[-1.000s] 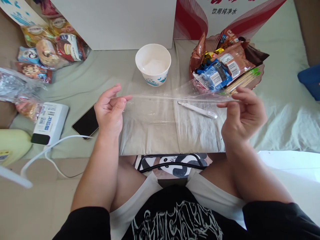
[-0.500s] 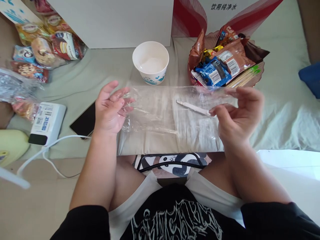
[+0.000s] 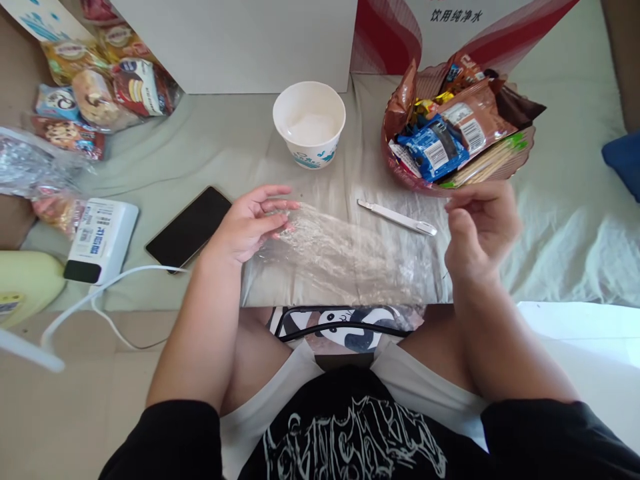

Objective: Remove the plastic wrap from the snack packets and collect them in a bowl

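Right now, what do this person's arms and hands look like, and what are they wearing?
Both arms are bare from the upper arm down. The left hand and right hand wear no gloves; no rings or watch show. Black sleeves sit pushed up high, part of a black top with a white printed pattern.

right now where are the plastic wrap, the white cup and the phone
plastic wrap (image 3: 345, 257), head view, middle of the crinkled sheet between the hands
white cup (image 3: 309, 155), head view, front of its outer wall
phone (image 3: 189, 227), head view, middle of the dark screen
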Demonstrator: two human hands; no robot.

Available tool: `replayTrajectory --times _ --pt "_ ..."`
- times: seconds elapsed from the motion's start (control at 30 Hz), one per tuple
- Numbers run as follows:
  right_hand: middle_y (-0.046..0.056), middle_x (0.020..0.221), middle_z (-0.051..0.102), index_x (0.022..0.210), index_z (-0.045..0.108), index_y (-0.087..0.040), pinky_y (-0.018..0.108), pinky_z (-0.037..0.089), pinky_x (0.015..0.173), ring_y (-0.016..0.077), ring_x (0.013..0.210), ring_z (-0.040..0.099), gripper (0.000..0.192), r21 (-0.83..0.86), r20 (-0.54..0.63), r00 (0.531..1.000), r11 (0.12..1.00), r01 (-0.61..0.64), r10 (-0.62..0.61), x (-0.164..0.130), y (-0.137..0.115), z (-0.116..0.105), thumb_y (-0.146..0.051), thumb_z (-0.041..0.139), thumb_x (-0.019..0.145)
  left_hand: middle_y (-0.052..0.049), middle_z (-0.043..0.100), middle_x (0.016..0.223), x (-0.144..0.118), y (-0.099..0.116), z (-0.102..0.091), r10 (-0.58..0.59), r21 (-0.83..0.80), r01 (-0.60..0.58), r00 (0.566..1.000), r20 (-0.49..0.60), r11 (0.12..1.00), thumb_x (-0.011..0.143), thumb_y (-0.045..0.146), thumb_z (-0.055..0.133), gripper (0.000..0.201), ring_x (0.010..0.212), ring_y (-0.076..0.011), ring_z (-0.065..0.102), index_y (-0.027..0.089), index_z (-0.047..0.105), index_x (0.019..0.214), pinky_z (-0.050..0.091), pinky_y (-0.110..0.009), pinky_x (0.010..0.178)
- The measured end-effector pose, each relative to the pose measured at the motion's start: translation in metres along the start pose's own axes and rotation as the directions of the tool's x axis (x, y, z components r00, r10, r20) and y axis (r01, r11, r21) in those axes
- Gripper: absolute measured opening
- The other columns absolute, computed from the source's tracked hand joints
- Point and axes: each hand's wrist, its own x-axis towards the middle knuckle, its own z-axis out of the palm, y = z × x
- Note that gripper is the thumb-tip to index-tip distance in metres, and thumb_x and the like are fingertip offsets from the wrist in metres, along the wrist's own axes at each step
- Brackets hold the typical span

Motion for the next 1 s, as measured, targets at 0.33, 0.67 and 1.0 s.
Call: replayTrajectory --times 0.33,0.67,1.0 --pt "0.0 0.081 0.066 0.107 0.068 -0.016 0.026 0.048 0.062 0.0111 0.069 0.058 0.032 -0.044 0.507 0.841 0.981 -0.19 0.186 0.007 -0.014 0.046 -0.037 0.078 0.084 -0.011 0.081 0.115 -0.007 -0.005 0.026 -0.054 0.043 0.04 0.916 0.397 0.998 0.077 0.029 0.088 0.052 0.07 -0.0162 0.078 0.02 0.072 0.125 0.052 -0.02 0.051" --pt "-0.002 0.072 0.068 0.079 0.049 -0.024 0.028 0.054 0.059 0.0129 0.058 0.064 0.042 0.596 0.287 0.937 0.729 -0.336 0.197 0.0 -0.022 0.045 -0.051 0.081 0.08 -0.005 0.082 0.113 -0.006 -0.005 0.023 0.154 -0.444 -0.036 0.96 0.232 0.895 0.078 0.055 0.084 0.043 0.11 -0.0258 0.078 0.025 0.076 0.108 0.064 -0.038 0.089" --pt "-0.004 0.074 0.068 0.089 0.046 -0.026 0.027 0.059 0.059 0.0118 0.059 0.067 0.037 0.341 -0.128 0.952 0.914 -0.221 0.279 0.008 -0.001 0.067 -0.051 0.074 0.087 -0.012 0.082 0.112 -0.009 -0.03 0.07 -0.008 -0.211 0.118 0.888 0.459 0.97 0.067 0.049 0.096 0.055 0.096 -0.0257 0.081 0.018 0.074 0.108 0.062 -0.034 0.082"
